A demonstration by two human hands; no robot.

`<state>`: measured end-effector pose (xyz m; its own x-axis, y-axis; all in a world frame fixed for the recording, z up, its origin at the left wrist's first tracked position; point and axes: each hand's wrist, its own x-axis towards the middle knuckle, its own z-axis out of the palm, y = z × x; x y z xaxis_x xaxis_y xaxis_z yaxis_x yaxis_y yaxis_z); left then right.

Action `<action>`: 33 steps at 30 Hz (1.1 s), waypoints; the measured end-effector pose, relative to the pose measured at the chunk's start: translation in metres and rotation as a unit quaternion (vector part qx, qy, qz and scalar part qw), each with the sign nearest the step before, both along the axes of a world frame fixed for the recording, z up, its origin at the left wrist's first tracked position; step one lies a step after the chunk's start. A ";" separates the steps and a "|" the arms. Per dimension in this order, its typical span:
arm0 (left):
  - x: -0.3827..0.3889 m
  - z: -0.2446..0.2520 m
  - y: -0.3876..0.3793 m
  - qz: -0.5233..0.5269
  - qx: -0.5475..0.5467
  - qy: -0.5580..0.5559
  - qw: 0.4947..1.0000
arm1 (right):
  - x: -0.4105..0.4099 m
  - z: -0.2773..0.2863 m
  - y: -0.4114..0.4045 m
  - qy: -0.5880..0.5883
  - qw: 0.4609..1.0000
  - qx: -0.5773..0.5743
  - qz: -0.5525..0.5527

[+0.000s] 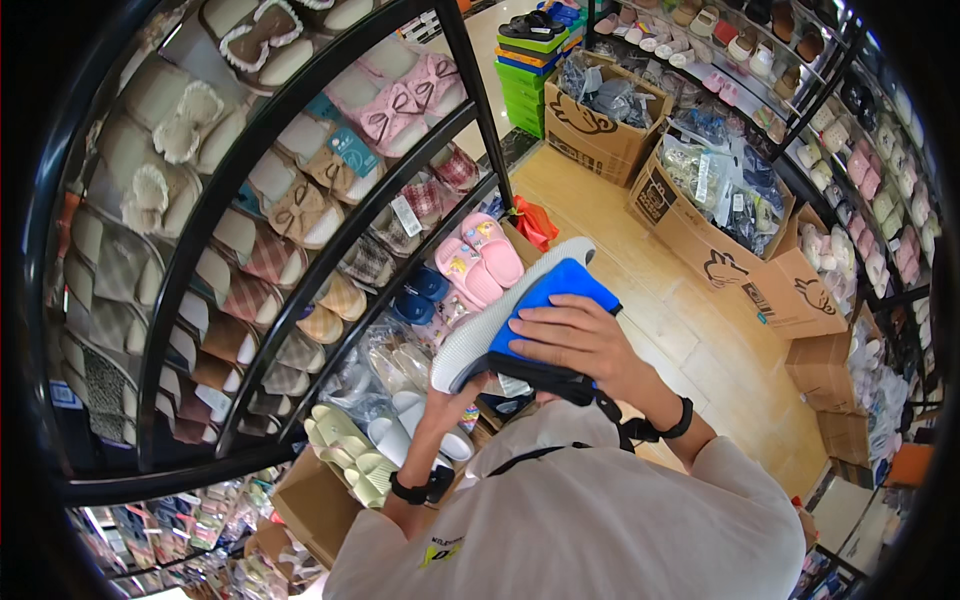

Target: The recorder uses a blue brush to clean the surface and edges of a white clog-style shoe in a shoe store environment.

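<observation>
A slipper (491, 319) with a pale grey textured sole is held tilted in front of my chest. My left hand (456, 403) grips its lower end, with the fingers partly hidden behind the sole. Against the slipper lies a blue piece with black edging (574, 279); whether it is the slipper's upper or a separate thing, I cannot tell. My right hand (577, 341) is closed over this blue piece, fingers spread across its face. Just beyond the slipper's left side are pink slides (480, 259) and dark blue clogs (418, 295).
A black metal rack (315, 259) of slippers curves along the left. Pale green slides (349, 454) sit in a cardboard box (315, 499) by my left forearm. Open cartons of bagged goods (694, 217) line the right, before shoe shelves (817, 150). Stacked green shoeboxes (521, 94) stand behind.
</observation>
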<state>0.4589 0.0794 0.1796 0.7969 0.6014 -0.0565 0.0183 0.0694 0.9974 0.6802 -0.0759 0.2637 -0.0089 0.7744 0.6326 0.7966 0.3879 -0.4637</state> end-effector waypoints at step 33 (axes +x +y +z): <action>-0.017 0.001 -0.014 -0.025 0.024 0.024 0.999 | -0.008 0.003 0.006 -0.033 0.995 -0.009 -0.092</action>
<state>0.4419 0.0655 0.1805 0.8229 0.5642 -0.0674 0.0680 0.0201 0.9975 0.6719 -0.0698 0.2665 0.0931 0.7777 0.6217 0.8820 0.2253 -0.4140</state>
